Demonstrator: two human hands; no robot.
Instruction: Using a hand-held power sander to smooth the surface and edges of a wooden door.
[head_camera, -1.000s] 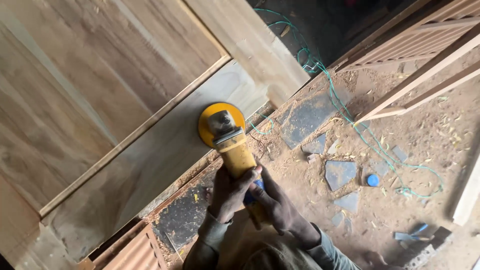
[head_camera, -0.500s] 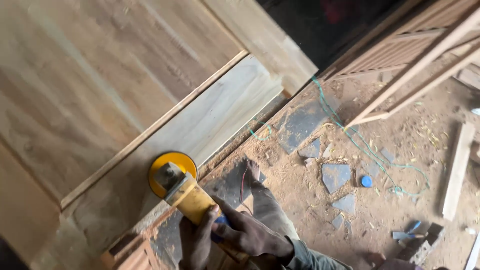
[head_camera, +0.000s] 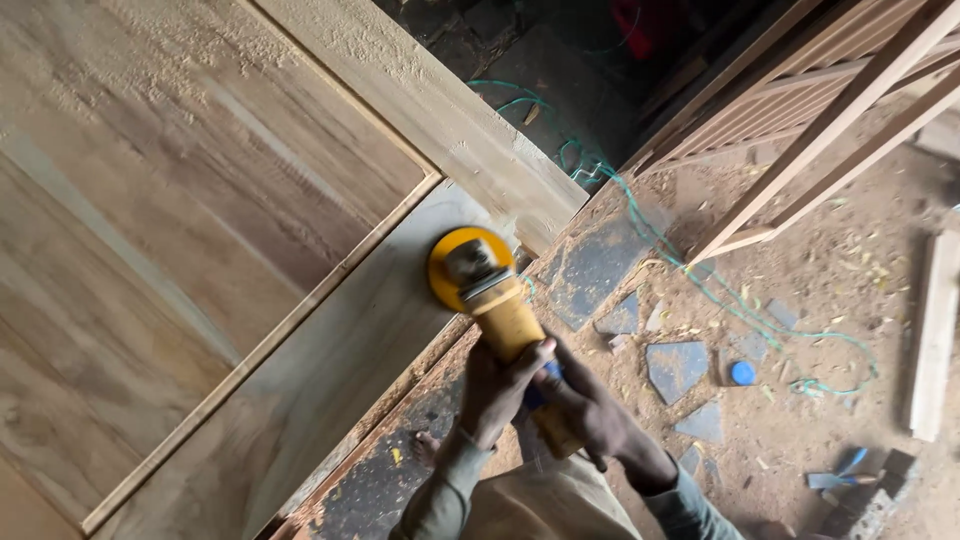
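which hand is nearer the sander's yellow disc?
Left. The left hand grips the sander body just behind the yellow disc; the right hand holds the rear of the handle, farther back.

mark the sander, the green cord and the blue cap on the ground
yellow sander (head_camera: 470, 270), head view, on the round sanding disc.
green cord (head_camera: 640, 210), head view, on the stretch along the dusty floor.
blue cap (head_camera: 742, 373), head view, on its top.
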